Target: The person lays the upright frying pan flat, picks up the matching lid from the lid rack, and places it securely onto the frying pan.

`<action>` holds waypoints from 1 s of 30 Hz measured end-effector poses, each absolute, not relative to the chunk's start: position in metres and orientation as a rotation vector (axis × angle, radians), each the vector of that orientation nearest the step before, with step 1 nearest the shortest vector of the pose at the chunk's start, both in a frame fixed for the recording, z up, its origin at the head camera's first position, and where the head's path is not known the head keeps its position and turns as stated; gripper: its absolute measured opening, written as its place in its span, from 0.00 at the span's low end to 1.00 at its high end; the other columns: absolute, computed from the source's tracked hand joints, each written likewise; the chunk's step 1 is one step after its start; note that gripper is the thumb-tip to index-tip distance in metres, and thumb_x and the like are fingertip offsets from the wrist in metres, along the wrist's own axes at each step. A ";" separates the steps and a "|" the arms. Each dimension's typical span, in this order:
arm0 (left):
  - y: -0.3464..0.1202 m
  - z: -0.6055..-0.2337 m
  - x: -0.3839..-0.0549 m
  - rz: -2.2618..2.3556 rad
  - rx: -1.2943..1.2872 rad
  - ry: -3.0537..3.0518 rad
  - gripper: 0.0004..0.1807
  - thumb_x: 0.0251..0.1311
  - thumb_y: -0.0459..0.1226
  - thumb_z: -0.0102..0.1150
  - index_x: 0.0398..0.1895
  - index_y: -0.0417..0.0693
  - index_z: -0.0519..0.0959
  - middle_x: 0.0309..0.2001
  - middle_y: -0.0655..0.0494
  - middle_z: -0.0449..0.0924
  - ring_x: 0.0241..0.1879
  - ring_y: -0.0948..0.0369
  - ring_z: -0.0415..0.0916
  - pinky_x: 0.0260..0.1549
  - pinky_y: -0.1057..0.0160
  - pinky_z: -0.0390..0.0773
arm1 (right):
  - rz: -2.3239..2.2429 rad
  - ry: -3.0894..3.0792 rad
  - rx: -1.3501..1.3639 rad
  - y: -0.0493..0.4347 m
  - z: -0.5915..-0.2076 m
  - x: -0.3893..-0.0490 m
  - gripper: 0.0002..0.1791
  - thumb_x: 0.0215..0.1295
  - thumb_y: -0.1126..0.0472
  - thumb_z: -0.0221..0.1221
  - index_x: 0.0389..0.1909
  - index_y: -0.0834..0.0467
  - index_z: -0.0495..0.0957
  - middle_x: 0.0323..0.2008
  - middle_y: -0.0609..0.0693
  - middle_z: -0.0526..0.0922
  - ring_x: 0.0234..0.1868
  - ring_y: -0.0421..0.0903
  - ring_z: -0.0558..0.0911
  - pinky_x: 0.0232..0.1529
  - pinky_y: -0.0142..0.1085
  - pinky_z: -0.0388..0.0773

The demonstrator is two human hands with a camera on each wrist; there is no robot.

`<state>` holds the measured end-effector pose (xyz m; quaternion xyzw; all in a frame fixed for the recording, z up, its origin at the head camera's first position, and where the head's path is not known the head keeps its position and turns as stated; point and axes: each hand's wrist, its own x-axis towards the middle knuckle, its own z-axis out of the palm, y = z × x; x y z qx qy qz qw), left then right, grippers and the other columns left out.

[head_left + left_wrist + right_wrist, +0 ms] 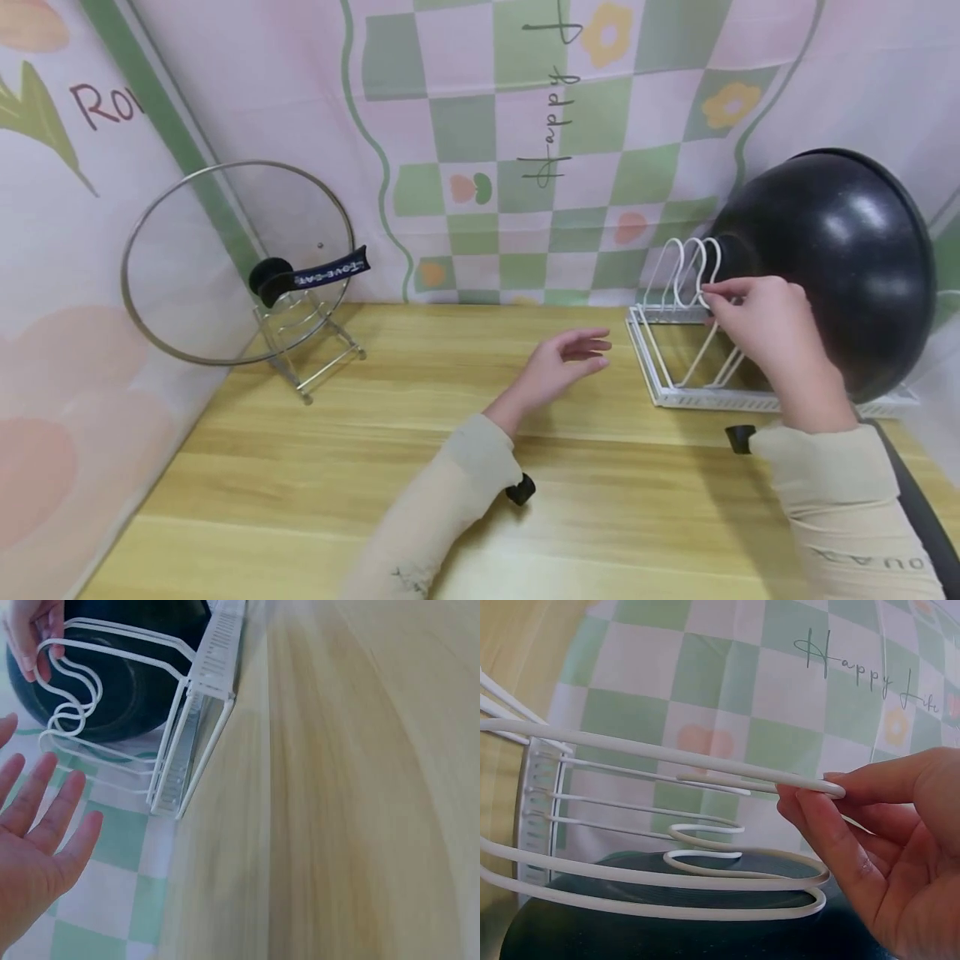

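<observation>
Here, a white wire rack stands at the back right of a bench, one curved divider pinched by a person's right hand, a black wok on edge at its right end. The left hand hovers nearby, fingers apart; leftward, a wire stand holds a glass lid.

From the head, the wide view looks forward and down over the table, taking in the left hand, right hand and checked backdrop. The left wrist camera, tipped sideways, looks past its own hand toward the white rack; the right wrist camera, nearest to that rack, faces the backdrop, and all three views share the rack.
</observation>
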<state>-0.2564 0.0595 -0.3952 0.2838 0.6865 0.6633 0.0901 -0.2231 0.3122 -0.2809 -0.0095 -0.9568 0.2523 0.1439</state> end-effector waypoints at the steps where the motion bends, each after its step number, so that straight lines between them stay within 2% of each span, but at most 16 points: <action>1: 0.062 -0.396 -0.257 1.978 0.849 2.043 0.23 0.69 0.31 0.64 0.66 0.39 0.76 0.58 0.48 0.83 0.52 0.66 0.81 0.53 0.69 0.79 | 0.736 -2.760 -0.026 0.312 -0.281 -0.223 0.20 0.74 0.57 0.57 0.54 0.70 0.83 0.40 0.65 0.88 0.44 0.65 0.79 0.37 0.45 0.71; 7: 0.078 -0.398 -0.258 1.970 0.853 2.074 0.22 0.68 0.29 0.63 0.64 0.36 0.77 0.56 0.44 0.83 0.50 0.66 0.81 0.52 0.70 0.79 | 0.769 -2.760 -0.046 0.310 -0.282 -0.223 0.20 0.75 0.57 0.57 0.55 0.70 0.82 0.39 0.64 0.88 0.44 0.63 0.79 0.35 0.41 0.70; 15: 0.100 -0.405 -0.260 1.861 0.852 2.216 0.20 0.68 0.30 0.64 0.62 0.40 0.79 0.53 0.46 0.85 0.46 0.69 0.81 0.49 0.74 0.78 | 0.770 -2.747 -0.059 0.310 -0.284 -0.221 0.20 0.75 0.58 0.57 0.55 0.70 0.82 0.40 0.66 0.87 0.42 0.63 0.79 0.34 0.42 0.70; 20: 0.111 -0.407 -0.262 1.883 0.802 2.218 0.18 0.68 0.30 0.64 0.60 0.39 0.80 0.51 0.49 0.86 0.45 0.70 0.80 0.48 0.74 0.78 | 0.800 -2.733 -0.040 0.309 -0.285 -0.221 0.19 0.74 0.59 0.59 0.54 0.70 0.83 0.43 0.67 0.86 0.42 0.61 0.80 0.32 0.35 0.71; 24: 0.119 -0.410 -0.264 1.896 0.811 2.189 0.17 0.68 0.29 0.63 0.59 0.37 0.80 0.51 0.48 0.86 0.44 0.70 0.80 0.47 0.74 0.79 | 0.816 -2.741 -0.034 0.311 -0.284 -0.221 0.19 0.74 0.58 0.60 0.53 0.70 0.83 0.39 0.65 0.87 0.39 0.58 0.80 0.27 0.30 0.70; 30: 0.130 -0.410 -0.264 1.971 0.803 2.115 0.19 0.70 0.30 0.62 0.63 0.39 0.79 0.53 0.47 0.85 0.45 0.69 0.80 0.48 0.73 0.79 | 0.842 -2.770 -0.043 0.315 -0.281 -0.220 0.20 0.75 0.57 0.59 0.55 0.70 0.82 0.32 0.59 0.88 0.33 0.52 0.81 0.26 0.31 0.71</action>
